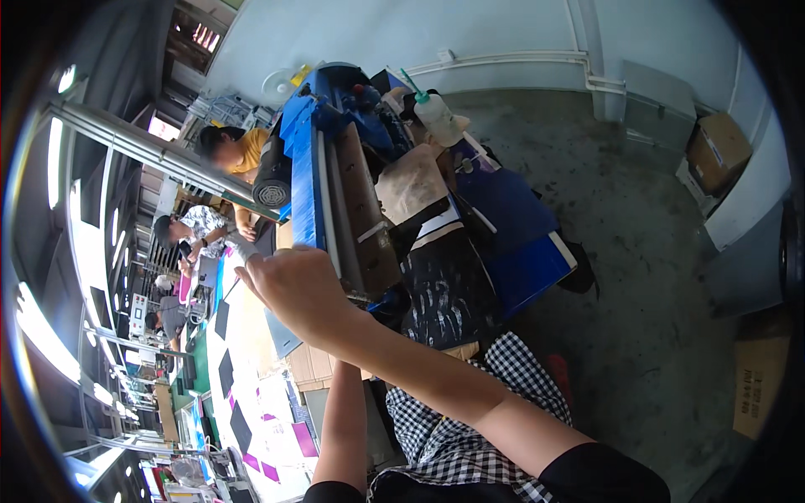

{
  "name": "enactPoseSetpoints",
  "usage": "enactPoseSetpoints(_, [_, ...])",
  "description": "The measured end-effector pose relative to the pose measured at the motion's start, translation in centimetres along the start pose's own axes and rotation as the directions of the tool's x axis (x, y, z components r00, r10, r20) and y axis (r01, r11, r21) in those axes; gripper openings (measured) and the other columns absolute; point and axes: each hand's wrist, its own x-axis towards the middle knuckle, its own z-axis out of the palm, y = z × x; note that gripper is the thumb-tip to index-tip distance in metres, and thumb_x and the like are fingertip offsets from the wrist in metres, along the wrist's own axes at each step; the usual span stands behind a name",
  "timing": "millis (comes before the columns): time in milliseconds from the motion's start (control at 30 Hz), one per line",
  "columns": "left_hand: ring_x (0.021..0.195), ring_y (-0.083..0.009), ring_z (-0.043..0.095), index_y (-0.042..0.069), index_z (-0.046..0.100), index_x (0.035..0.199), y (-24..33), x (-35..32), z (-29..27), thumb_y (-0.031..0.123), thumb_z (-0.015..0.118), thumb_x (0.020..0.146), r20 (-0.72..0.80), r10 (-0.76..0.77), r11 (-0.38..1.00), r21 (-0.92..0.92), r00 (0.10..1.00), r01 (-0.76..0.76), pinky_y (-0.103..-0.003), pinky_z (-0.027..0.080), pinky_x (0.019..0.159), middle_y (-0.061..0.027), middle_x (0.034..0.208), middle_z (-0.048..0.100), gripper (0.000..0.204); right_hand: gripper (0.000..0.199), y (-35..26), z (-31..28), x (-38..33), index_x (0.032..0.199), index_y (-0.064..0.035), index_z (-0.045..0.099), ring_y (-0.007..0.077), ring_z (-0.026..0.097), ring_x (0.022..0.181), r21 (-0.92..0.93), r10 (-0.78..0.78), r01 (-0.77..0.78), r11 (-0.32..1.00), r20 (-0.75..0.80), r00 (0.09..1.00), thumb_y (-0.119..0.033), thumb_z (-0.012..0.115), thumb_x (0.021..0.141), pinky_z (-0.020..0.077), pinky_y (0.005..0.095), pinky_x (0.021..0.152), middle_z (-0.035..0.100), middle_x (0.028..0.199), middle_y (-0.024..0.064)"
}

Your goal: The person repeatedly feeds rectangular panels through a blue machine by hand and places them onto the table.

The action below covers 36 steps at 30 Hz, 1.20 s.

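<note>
- Right hands point(295, 285) reaches to the blue machine point(306, 168), fingers curled against its roller edge; whether they clamp anything, I cannot tell.
- Left hands seems hidden behind the right forearm.
- Tabletop point(251, 394) carries dark and purple sheets.

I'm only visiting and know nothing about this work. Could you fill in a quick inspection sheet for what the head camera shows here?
Surface: long white work table with dark and purple pieces lying on it.
Job's things: blue roller machine; the right hand reaches to its near end.
Clutter: plastic squeeze bottle, tan cloth and a paint-smeared black sheet beside the machine.
Hands: right hand closed at the machine's edge, what it grips is hidden; left hand hidden behind the right forearm.
Cables: nothing seen.
Surroundings: concrete floor, cardboard box by the wall, other people seated along the table.
</note>
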Motion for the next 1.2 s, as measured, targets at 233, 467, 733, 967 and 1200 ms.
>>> enactPoseSetpoints(233, [0.078,-0.0149,0.052,0.006,0.054,0.103,-2.1,0.4,-13.6,0.031,0.046,0.088,0.202,0.25,0.771,0.55,0.947,-0.321,-0.024,0.042,0.069,-0.0061,0.089,0.056,0.03,0.03,-3.9,-0.9,-5.1,0.101,0.0023,0.056,0.0178,0.054,0.068,0.235,-0.308,0.295,0.926,0.02,0.951,-0.006,0.059,0.073,0.0434,0.0347,0.083,0.056,0.074,0.0077])
enactPoseSetpoints(467, [0.087,-0.0168,0.054,0.007,0.052,0.107,-3.4,7.4,-6.3,0.026,0.045,0.087,0.368,0.275,0.556,0.693,0.888,-0.459,-0.025,0.043,0.074,-0.0083,0.098,0.056,0.029,0.015,-6.2,0.7,-7.6,0.088,-0.0008,0.057,0.0154,0.05,0.056,0.421,-0.353,0.283,0.862,0.096,0.931,-0.006,0.055,0.074,0.0428,0.031,0.061,0.055,0.065,0.0058])
enactPoseSetpoints(733, [0.064,-0.0123,0.05,0.005,0.052,0.092,0.1,3.1,-1.4,0.011,0.041,0.085,0.152,0.006,0.949,0.31,0.988,-0.053,-0.021,0.041,0.054,-0.0095,0.083,0.056,0.014,0.009,-0.5,-3.4,2.4,0.073,-0.0031,0.055,0.0099,0.038,0.038,0.174,-0.281,0.236,0.956,0.305,0.91,-0.007,0.055,0.081,0.0342,0.0207,0.038,0.049,0.053,0.0049])
enactPoseSetpoints(967, [0.062,-0.0116,0.05,0.003,0.051,0.097,2.9,-4.0,-2.2,0.006,0.038,0.084,0.243,-0.084,0.987,-0.116,0.966,0.115,-0.019,0.04,0.048,-0.009,0.082,0.057,0.018,0.02,1.1,-1.6,2.5,0.097,-0.0003,0.061,0.0069,0.045,0.039,0.135,-0.19,0.139,0.981,0.524,0.83,-0.015,0.06,0.083,0.0344,0.0164,0.038,0.056,0.056,0.0027])
enactPoseSetpoints(1200, [0.06,-0.0125,0.05,0.004,0.053,0.099,2.1,-9.2,-3.8,0.004,0.039,0.084,0.425,-0.175,0.947,-0.175,0.888,0.27,-0.019,0.041,0.048,-0.0114,0.089,0.057,0.02,0.028,0.6,-2.2,2.5,0.107,0.0011,0.058,0.0053,0.047,0.044,0.256,-0.001,-0.177,0.95,0.572,0.821,-0.018,0.056,0.087,0.0363,0.0144,0.041,0.063,0.072,0.005])
